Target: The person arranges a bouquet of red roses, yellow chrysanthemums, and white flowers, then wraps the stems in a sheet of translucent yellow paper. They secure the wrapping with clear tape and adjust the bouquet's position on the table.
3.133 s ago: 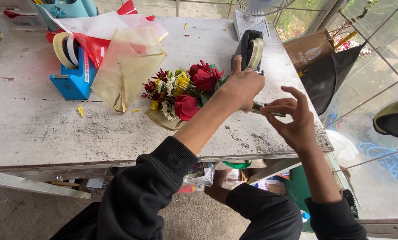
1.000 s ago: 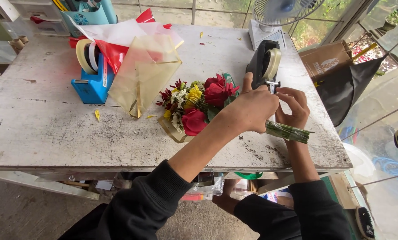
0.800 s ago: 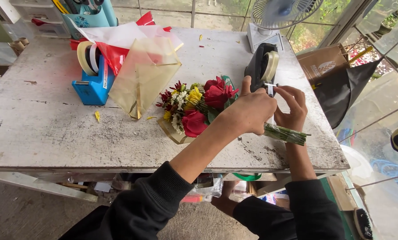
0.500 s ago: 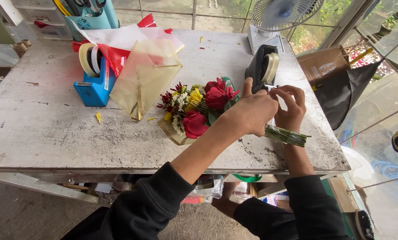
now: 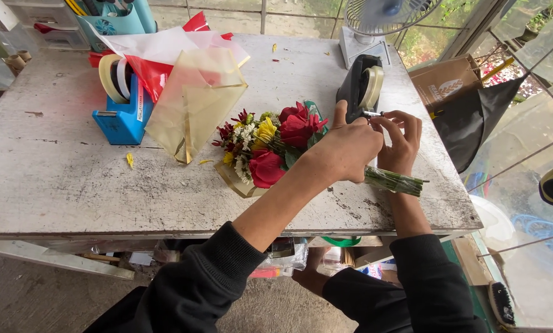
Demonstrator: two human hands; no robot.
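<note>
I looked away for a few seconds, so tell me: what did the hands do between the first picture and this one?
The right hand moved from beside the stems up to the black tape dispenser, its fingers now at the cutter. The left hand stayed pressed over the bouquet, whose cut stems stick out to the right. The blue tape dispenser, yellow wrapping sheet and table are unchanged.

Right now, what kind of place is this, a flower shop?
Probably a florist's work table. A bouquet of red and yellow flowers lies on the worn white table, sheets of wrapping paper sit beside it, and there are two tape dispensers, a blue one and a black one.
</note>
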